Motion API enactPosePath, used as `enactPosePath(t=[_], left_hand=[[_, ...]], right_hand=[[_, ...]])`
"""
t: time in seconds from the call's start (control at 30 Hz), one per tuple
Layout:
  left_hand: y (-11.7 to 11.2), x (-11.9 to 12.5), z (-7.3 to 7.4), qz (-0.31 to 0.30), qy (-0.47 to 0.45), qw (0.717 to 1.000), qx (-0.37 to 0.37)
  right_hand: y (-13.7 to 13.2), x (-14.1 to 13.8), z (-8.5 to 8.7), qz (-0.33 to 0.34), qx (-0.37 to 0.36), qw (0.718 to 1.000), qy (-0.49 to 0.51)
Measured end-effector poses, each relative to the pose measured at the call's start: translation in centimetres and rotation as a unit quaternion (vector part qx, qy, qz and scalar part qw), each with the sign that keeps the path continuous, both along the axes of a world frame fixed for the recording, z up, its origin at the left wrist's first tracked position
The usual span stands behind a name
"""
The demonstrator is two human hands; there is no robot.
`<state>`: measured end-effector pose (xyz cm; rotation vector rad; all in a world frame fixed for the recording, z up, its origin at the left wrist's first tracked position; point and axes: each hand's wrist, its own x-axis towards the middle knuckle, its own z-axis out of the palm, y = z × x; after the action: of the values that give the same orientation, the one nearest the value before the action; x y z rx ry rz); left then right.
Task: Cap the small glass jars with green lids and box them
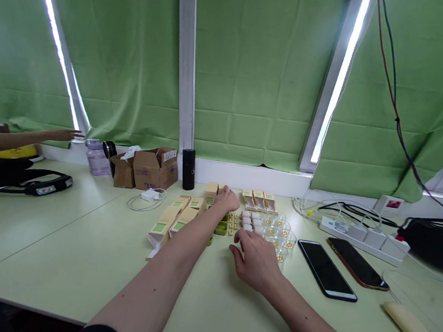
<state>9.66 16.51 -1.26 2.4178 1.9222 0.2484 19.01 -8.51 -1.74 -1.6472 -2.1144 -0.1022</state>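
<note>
Holding your left hand (229, 199) by boxes (211, 190) near the back edge of the table (78, 246), finger opening and grip hidden.
Your right hand (257, 257), half open, seems empty beside cups (290, 243); cups and blocks (247, 221) already stand in rows, the remainder unclear.

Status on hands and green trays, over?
Left hand at back boxes, grip unclear. Right hand loosely open by clear cups. Left forearm partly hides green trays.
</note>
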Motion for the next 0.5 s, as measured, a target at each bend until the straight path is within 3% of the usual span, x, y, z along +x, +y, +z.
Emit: enactPosePath(t=[0.3, 0.5], left_hand=[[0.5, 0.0, 0.1, 0.002, 0.011, 1.0, 0.01], [-0.8, -0.1, 0.9, 0.003, -0.003, 1.0, 0.003]], right_hand=[[-0.1, -0.1, 0.0, 0.002, -0.005, 1.0, -0.004], [-0.1, -0.1, 0.1, 0.001, -0.006, 1.0, -0.005]])
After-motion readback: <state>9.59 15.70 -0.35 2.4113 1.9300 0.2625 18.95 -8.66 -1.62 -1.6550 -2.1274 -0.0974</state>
